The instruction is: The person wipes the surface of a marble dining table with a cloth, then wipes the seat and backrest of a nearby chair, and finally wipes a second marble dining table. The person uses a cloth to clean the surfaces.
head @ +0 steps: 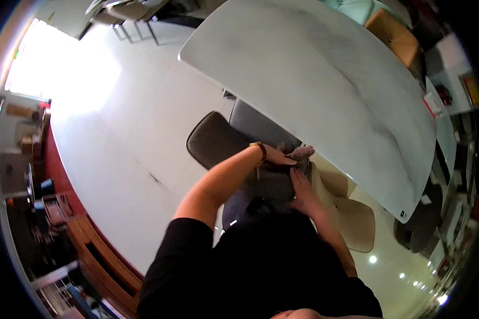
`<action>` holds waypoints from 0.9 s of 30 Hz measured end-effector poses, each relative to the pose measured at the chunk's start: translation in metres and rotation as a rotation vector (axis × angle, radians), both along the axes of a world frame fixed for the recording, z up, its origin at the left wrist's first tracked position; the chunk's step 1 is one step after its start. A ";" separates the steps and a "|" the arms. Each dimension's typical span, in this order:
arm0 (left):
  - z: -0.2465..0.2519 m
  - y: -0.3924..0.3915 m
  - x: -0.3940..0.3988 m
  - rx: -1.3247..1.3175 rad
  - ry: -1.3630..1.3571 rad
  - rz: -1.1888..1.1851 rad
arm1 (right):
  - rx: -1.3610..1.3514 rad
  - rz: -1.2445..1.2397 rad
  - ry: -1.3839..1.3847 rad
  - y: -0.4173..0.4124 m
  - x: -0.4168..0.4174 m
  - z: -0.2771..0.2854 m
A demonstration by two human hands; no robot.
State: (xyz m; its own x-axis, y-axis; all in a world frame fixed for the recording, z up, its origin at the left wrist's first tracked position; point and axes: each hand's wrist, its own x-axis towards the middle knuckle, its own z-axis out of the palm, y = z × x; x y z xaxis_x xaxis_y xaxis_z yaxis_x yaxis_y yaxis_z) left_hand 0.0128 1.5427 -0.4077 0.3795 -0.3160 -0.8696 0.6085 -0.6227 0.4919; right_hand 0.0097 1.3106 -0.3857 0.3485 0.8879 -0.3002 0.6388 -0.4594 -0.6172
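My left hand (278, 156) reaches over a dark grey upholstered chair (273, 183) in front of me, its fingers beside a crumpled pinkish cloth (301, 152). Whether the fingers grip the cloth is unclear. A brown band circles that wrist. My right hand (301, 187) lies at the right side of the same chair, fingers extended and pointing towards the left hand's fingertips. The cloth is close to the edge of a white marble-patterned table (303, 79). Part of the chair is hidden beneath my hands and body.
Another dark grey chair (211, 139) is at the left, and beige chairs (353, 223) are at the right. Orange (395, 38) and pale green (353, 8) chairs line the table's far side. A sign (434, 105) stands on the table's right part. A wooden bench (103, 255) is at lower left.
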 end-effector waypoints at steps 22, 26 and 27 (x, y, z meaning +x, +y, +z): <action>0.058 -0.078 -0.140 0.610 -1.185 0.221 | -0.127 0.283 -0.121 -0.017 0.048 -0.053; 0.064 -0.055 -0.151 0.539 -1.246 0.204 | -0.175 0.096 0.073 0.004 0.032 -0.016; 0.071 -0.041 -0.159 0.527 -1.233 0.218 | -0.216 0.215 -0.136 0.007 0.029 -0.009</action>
State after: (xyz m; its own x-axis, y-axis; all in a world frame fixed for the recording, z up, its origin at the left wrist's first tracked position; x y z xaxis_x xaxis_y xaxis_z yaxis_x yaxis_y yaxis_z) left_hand -0.1465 1.5015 -0.3372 0.9912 0.1118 0.0706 0.0592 -0.8526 0.5192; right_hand 0.0389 1.3173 -0.3943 0.2095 0.8666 -0.4528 0.8054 -0.4155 -0.4226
